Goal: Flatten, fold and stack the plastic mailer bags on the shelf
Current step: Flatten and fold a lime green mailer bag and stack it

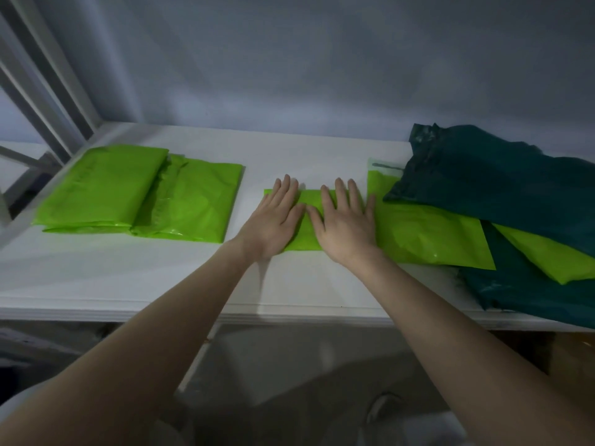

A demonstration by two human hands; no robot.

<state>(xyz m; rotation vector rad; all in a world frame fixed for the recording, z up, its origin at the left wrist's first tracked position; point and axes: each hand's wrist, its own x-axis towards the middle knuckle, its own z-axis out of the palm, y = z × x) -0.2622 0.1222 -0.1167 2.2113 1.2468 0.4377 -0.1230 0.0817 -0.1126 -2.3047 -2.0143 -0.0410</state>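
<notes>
While the white shelf [128, 268] carried everything, dark green mailers [502, 175] lay heaped right of my grip and the folded stack [128, 197] sat well left. Both hands, left [273, 220] and right [346, 226], lay spread flat, pressing the folded green mailer [309, 201]. I judged creasing nearly done; next, carrying it onto the stack.

dim, cool, bluish light fills the frame, brightest on the white shelf [180, 272] near centre. soft shadows fall toward 6 o'clock beneath the left hand [273, 220] and right hand [346, 225]. faint glare glints on green mailer bags [141, 194] at 9 o'clock. wide-angle bending curves the edges; motion blur smears the 10 o'clock corner, and the area below the shelf is murky.
</notes>
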